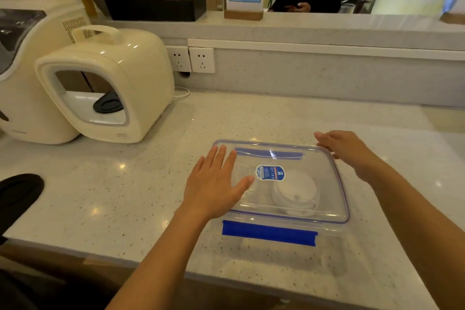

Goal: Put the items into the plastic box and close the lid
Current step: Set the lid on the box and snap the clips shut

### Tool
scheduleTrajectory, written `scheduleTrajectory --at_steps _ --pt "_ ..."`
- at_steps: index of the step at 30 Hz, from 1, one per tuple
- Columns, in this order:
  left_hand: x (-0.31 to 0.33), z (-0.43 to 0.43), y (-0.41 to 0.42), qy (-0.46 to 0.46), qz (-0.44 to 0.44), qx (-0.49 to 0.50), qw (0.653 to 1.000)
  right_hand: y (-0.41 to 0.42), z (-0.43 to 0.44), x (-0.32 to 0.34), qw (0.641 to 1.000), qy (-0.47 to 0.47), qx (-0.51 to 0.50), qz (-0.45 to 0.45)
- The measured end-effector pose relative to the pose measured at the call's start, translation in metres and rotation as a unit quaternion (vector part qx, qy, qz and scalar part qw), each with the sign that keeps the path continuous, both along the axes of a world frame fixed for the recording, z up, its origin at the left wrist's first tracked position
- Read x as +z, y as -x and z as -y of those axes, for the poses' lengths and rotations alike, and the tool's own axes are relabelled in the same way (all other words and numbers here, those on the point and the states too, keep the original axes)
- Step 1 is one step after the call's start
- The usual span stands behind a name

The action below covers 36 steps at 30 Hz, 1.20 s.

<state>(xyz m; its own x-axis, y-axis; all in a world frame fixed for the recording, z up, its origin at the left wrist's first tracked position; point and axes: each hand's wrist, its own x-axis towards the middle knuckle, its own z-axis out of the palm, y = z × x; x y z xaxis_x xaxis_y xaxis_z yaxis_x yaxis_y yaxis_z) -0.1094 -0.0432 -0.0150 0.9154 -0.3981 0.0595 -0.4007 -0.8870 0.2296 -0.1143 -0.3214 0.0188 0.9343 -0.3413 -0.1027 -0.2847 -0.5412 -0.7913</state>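
Blue latch (pixel 268 233) nearest, looks unclipped. Lid (pixel 297 199) on box, items inside. Left hand (pixel 214 184) flat, pressing; right hand (pixel 344 150) loose, grasping nothing. Next, probably: snap latches.

We see the clear rectangular plastic box (pixel 289 246) standing on the pale speckled stone counter (pixel 125 196), near its front edge, with the transparent blue-rimmed lid (pixel 314 171) lying on top of it. Inside the box, toward the right, sits a round white container (pixel 295 192). Our left hand (pixel 214 184) rests flat on the lid's left part; our right hand (pixel 344 151) is at its far right corner. Behind and to the left stands a cream boxy appliance with a handle (pixel 113 83); two white wall sockets (pixel 191 59) lie behind it on the right
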Motion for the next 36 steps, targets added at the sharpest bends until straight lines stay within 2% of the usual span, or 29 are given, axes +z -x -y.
scheduleTrajectory --at_steps 4,6,14,20,23,25,27,32,36 --pt "-0.001 -0.001 0.0 0.001 -0.01 0.005 1.0 -0.022 0.002 0.006 0.979 -0.007 0.109 -0.17" --pt "-0.002 -0.001 0.001 0.005 -0.014 0.005 1.0 -0.029 0.0 0.008 0.969 -0.011 0.14 -0.201" --pt "0.003 0.001 0.002 0.003 -0.029 0.012 1.0 -0.032 -0.006 0.014 0.984 0.008 0.149 -0.095" --pt "0.006 0.002 0.006 0.006 -0.01 0.017 1.0 -0.034 -0.032 0.008 0.972 0.125 0.195 -0.049" --pt "0.009 0.001 0.018 0.027 0.076 0.009 0.997 -0.034 -0.054 0.0 0.969 0.177 0.173 -0.012" --pt "0.005 -0.002 0.031 0.067 0.168 -0.027 0.983 -0.032 -0.066 -0.005 0.969 0.203 0.142 0.018" --pt "-0.012 -0.006 0.047 0.069 0.235 -0.074 0.967 -0.03 -0.07 -0.006 0.968 0.214 0.124 0.031" --pt "-0.061 -0.02 0.067 -0.006 0.315 -0.167 0.934 -0.027 -0.07 -0.005 0.966 0.224 0.123 0.036" --pt "-0.058 -0.031 0.063 -0.047 0.344 -0.213 0.913 -0.027 -0.07 -0.007 0.963 0.236 0.122 0.038"
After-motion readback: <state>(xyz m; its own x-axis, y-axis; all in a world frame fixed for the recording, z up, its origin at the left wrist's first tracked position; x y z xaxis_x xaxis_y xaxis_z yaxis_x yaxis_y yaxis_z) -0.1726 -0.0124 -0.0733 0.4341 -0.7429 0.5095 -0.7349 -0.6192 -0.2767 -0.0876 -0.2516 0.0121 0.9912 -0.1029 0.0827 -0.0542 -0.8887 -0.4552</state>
